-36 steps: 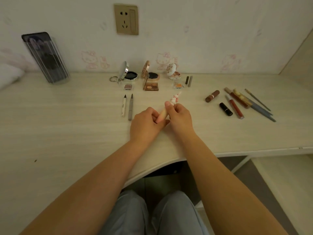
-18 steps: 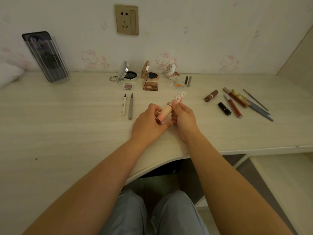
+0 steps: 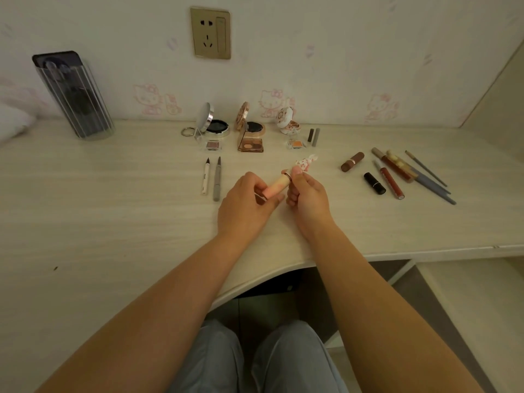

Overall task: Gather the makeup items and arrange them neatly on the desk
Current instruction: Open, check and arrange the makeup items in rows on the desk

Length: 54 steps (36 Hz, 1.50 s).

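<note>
- A clear ribbed holder (image 3: 75, 97) with dark contents is standing at the far left of the desk (image 3: 113, 222), against the wall and well apart from the makeup.
- Two slim liner pens (image 3: 211, 178) are lying side by side, left of the hands and pointing at the wall.
- Behind them, three open compacts (image 3: 249, 129) are sitting in a row along the wall, with small eyeshadow pans just in front.
- The left hand (image 3: 245, 204) is curling its fingers round the lower end of a peach tube (image 3: 276, 187), gripping it just above the desk.
- The right hand (image 3: 307, 194) is pinching the tube's upper end at its metal collar; a bunny-patterned cap (image 3: 306, 163) is sticking out past the fingertips toward the wall.
- Whether the cap is fully seated is hard to tell, so, judging by the grip, the step in hand looks like closing or checking the tube before laying it down.
- Doing it well probably means keeping cap and tube in line, pressing or twisting until snug, then setting it parallel to its neighbours.
- To the right, a brown lipstick (image 3: 352, 161), a black lipstick (image 3: 374, 182), red lip glosses (image 3: 391, 182) and thin blue-grey pencils (image 3: 433, 185) are lying loosely fanned, some touching, and probably want straightening.
</note>
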### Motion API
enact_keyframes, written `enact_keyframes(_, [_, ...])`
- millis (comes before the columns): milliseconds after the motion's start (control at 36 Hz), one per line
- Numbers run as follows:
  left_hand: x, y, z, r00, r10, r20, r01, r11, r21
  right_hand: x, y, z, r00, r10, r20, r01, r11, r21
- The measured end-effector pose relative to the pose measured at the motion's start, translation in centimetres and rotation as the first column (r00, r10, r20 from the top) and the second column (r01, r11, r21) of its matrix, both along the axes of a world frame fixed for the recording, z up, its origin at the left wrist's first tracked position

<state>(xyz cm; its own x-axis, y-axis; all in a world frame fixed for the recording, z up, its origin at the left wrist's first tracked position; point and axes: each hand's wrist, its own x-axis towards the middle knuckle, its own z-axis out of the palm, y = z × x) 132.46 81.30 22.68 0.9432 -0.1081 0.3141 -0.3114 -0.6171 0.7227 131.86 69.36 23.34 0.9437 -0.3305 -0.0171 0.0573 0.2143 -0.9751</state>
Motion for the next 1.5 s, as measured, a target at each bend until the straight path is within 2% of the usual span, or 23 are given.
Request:
enact_keyframes(194, [-0.4,0.1,0.4,0.995,-0.064,-0.081,0.066,0.998,0.019,0.2,-0.1,-0.2,0.999,-0.033,0.001,0.033,0.998,0.051])
enact_keyframes(361, [-0.4,-0.1,0.4,0.993,-0.09,-0.082,0.091,0.996,0.004,0.0,0.1,-0.1,1.0,-0.004,-0.013,0.004,0.999,-0.037])
enact_keyframes(528, [-0.4,0.0,0.3,0.996,-0.046,-0.079,0.045,0.999,-0.014,0.1,0.1,0.1,0.999,0.008,-0.033,-0.012,0.989,-0.148])
enact_keyframes(778, [0.3,-0.1,0.5,0.988,-0.013,-0.155,0.011,1.0,-0.008,1.8,0.2,1.4,0.975,0.019,-0.222,-0.088,0.947,-0.308])
enact_keyframes(917, [1.3,-0.4,0.4,0.978,0.016,-0.207,-0.03,0.997,-0.068,3.1,-0.2,2.2,0.952,0.037,-0.305,-0.16,0.906,-0.391])
enact_keyframes(1028, [2.4,-0.7,0.8,0.978,0.076,-0.193,-0.082,0.996,-0.02,3.9,-0.6,2.4,0.945,0.016,-0.326,-0.179,0.861,-0.477])
enact_keyframes(1194, [3.8,-1.2,1.2,0.975,0.134,-0.177,-0.111,0.984,0.137,5.0,-1.6,1.5,0.97,-0.046,-0.237,-0.135,0.71,-0.691])
enact_keyframes(1250, [4.1,-1.4,1.3,0.973,0.155,-0.17,-0.123,0.975,0.184,5.3,-2.0,1.1,0.973,-0.084,-0.214,-0.114,0.634,-0.765])
enact_keyframes(1389, [5.7,-1.7,1.2,0.97,0.185,-0.16,-0.147,0.964,0.222,6.2,-2.8,0.0,0.975,-0.117,-0.19,-0.14,0.342,-0.929])
enact_keyframes(1444, [6.3,-1.8,1.0,0.971,0.184,-0.154,-0.147,0.964,0.221,6.4,-3.0,-0.2,0.976,-0.132,-0.175,-0.145,0.208,-0.967])
enact_keyframes(1500, [6.8,-1.8,0.9,0.971,0.191,-0.142,-0.156,0.961,0.227,6.6,-3.0,-0.4,0.977,-0.146,-0.152,-0.136,0.114,-0.984])
